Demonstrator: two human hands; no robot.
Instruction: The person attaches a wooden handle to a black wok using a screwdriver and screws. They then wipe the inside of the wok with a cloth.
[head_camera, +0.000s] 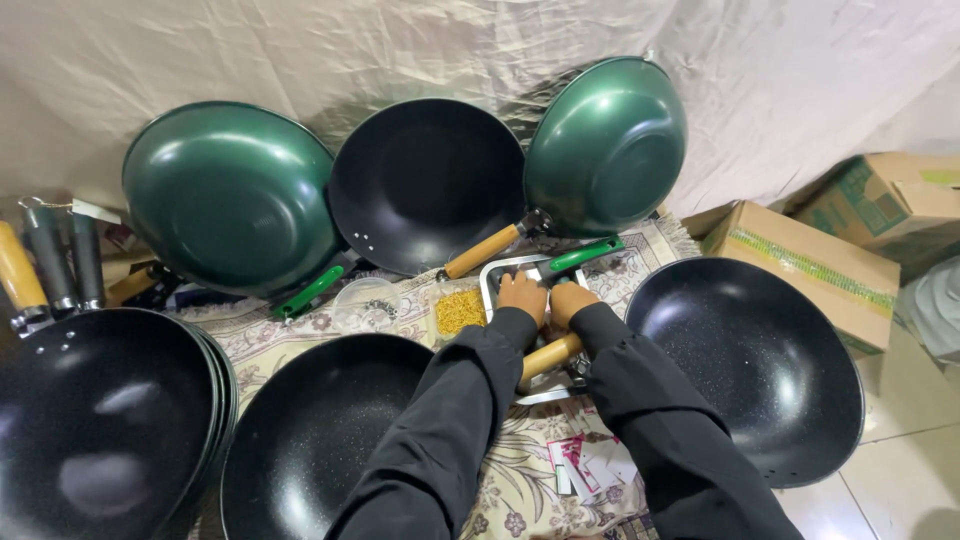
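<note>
Hands meet over a shallow square metal tray (487, 290) that sits on the patterned floral cloth (270, 335), between a black speckled wok on the person's left (320, 430) and another black speckled wok on the right (760, 360). The left hand (523, 296) and the right hand (572, 300) lie side by side, knuckles up, fingers curled down into the tray; what the fingertips pinch there is hidden, so how tightly either hand is closed cannot be told. Below the wrists a light wooden cylindrical handle (551, 356) shows between the two black sleeves, apparently resting across the tray rather than gripped.

Its long axis runs diagonally, low end toward the person's left, high end toward the right. A green plastic handle (585, 254) lies just beyond the hands on the tray's far rim, pointing along a similar slant.

The likeliest trouble is the loose wooden handle (round, and lying unheld) rolling off the tray if a forearm nudges it. A heap of small yellow pieces (460, 311) just left of the tray could scatter over the cloth if the left sleeve sweeps it. Behind, two green-backed woks (230, 195) (607, 145) and a black wok with a wooden handle (425, 185) lean against the draped cream sheet (400, 45); a knock could slide them down.
</note>
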